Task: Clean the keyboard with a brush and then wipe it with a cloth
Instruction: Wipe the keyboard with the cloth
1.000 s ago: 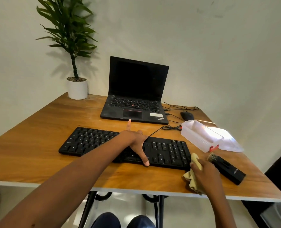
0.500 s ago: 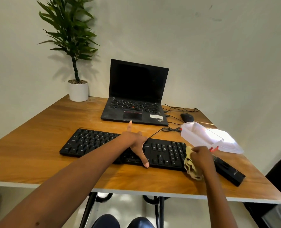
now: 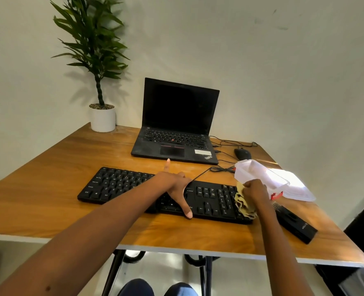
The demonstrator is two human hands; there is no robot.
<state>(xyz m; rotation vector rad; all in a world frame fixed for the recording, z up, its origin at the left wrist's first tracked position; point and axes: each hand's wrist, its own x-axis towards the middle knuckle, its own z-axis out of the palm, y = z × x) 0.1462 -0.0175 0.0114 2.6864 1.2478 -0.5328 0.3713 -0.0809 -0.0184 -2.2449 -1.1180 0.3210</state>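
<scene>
Yellow cloth (image 3: 244, 202) bunched in right hand (image 3: 256, 192) seemingly touches keyboard (image 3: 117, 184); left hand (image 3: 174, 184) spread flat on it.

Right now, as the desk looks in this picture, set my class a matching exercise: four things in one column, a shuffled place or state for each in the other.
Things: 1 cloth; 2 brush; 3 laptop; 4 plant pot.
Places: A open, behind the keyboard; B lying on the table, right of the keyboard; C at the table's far left corner; D gripped by the right hand at the keyboard's right end.
Pairs: 1-D; 2-B; 3-A; 4-C.
</scene>
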